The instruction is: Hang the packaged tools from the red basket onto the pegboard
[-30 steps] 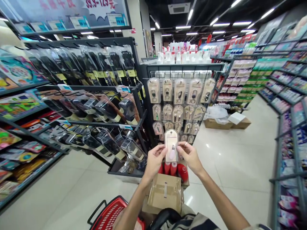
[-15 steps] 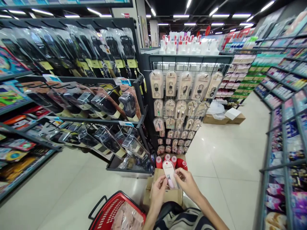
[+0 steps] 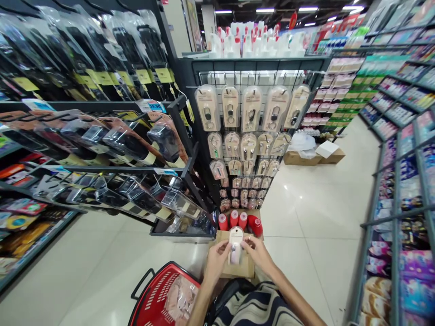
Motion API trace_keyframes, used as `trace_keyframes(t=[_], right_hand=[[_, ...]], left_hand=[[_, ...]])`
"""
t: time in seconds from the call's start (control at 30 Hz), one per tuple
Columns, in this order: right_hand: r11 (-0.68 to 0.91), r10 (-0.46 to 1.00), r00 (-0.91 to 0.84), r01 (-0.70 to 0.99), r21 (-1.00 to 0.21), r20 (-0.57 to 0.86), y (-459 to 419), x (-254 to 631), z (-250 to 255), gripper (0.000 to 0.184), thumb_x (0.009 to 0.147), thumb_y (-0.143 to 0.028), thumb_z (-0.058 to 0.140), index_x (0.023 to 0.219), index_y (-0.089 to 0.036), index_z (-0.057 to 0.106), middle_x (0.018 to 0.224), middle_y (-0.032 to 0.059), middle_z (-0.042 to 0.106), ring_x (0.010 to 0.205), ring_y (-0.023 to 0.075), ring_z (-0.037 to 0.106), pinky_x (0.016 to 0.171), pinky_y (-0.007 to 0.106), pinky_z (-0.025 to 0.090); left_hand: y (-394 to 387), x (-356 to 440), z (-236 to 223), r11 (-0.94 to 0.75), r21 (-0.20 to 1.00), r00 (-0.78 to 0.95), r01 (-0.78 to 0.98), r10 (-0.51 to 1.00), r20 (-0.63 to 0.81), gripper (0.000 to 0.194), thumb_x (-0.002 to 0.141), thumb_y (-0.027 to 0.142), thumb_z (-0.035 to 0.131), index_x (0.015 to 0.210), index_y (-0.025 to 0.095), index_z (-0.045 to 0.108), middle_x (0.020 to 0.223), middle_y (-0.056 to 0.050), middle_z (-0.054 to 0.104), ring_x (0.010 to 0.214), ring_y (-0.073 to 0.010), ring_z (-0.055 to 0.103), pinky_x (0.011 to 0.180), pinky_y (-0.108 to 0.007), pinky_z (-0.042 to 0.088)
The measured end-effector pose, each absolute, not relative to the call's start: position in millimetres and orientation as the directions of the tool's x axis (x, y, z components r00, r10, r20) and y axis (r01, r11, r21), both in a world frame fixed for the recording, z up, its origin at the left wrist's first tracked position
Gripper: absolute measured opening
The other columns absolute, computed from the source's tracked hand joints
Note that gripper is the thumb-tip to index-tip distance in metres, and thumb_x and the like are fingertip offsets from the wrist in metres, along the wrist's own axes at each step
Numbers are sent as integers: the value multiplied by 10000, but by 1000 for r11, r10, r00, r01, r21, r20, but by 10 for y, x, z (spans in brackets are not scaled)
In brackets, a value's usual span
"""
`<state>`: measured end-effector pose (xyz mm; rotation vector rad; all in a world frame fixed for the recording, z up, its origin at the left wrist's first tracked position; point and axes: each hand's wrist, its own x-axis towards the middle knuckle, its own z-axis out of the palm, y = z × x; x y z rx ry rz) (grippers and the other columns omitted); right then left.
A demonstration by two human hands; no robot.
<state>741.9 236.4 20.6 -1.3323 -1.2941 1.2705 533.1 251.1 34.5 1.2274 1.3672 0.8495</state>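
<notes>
A small blister pack (image 3: 235, 248) with a cream card holds a pale pink item that looks like a nail clipper. It hangs upright between my two hands, low in the middle of the view. My left hand (image 3: 216, 256) is closed, pinching the pack's left edge. On the opposite edge my right hand (image 3: 257, 251), with a ring on it, pinches the pack too. Behind and above, similar carded packs (image 3: 251, 108) hang in rows on a wire rack (image 3: 246, 65). Just below the pack is a cardboard box (image 3: 243, 271).
A red shopping basket (image 3: 154, 290) with clear-wrapped pink packs (image 3: 180, 299) stands at the lower left. Red bottles (image 3: 243, 220) stand under the rack. Hanging bagged goods (image 3: 118, 50) fill the left shelving. Right-hand shelves (image 3: 390, 235) line the tiled aisle (image 3: 319, 203).
My head view has moved closer and tipped slightly downward, so the shelves look larger. The pack, tilted before, now hangs straighter, with both hands still on its edges.
</notes>
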Motion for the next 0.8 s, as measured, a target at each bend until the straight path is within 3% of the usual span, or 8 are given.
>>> trace_keyframes(t=[0.1, 0.2, 0.4, 0.57, 0.8], right_hand=[[-14, 1000, 1, 156, -988, -14, 2760, 7558, 225, 348, 969, -513, 623, 1089, -206, 736, 957, 59, 781, 838, 230, 716, 773, 333, 569], [34, 998, 40, 213, -976, 43, 3400, 7683, 173, 309, 968, -475, 610, 1060, -210, 740, 993, 66, 790, 867, 234, 731, 819, 348, 577], [52, 991, 103, 314, -948, 88, 4600, 7757, -376, 254, 962, -408, 591, 1009, -214, 749, 949, 69, 795, 869, 243, 734, 862, 360, 556], [35, 987, 135, 372, -928, 92, 4974, 7769, -860, 276, 993, -407, 558, 1050, -214, 746, 970, 76, 796, 873, 238, 734, 862, 342, 549], [80, 982, 123, 426, -901, 145, 5162, 7751, -1015, 322, 1046, -391, 463, 1132, -208, 713, 1077, 94, 776, 935, 241, 702, 940, 355, 518]], left_hand=[[2997, 5514, 439, 76, 944, 125, 322, 985, -122, 394, 885, 505, 710, 993, 147, 833, 898, -112, 808, 816, -255, 744, 756, -309, 585], [3700, 5723, 365, 35, 935, 98, 352, 992, -74, 308, 900, 412, 695, 989, 147, 822, 906, -107, 810, 797, -234, 742, 755, -300, 584], [4868, 6021, -327, 77, 919, -76, 388, 996, -51, 230, 913, 285, 700, 1054, 131, 795, 957, -141, 809, 824, -214, 754, 791, -300, 588], [5195, 6158, -803, 104, 910, -153, 400, 987, -46, 271, 943, 284, 683, 1149, 144, 788, 1012, -132, 814, 848, -204, 761, 806, -288, 588], [5353, 6269, -850, 103, 888, -176, 448, 984, -25, 291, 964, 305, 655, 1178, 156, 783, 1110, -154, 798, 1017, -261, 745, 915, -329, 565]])
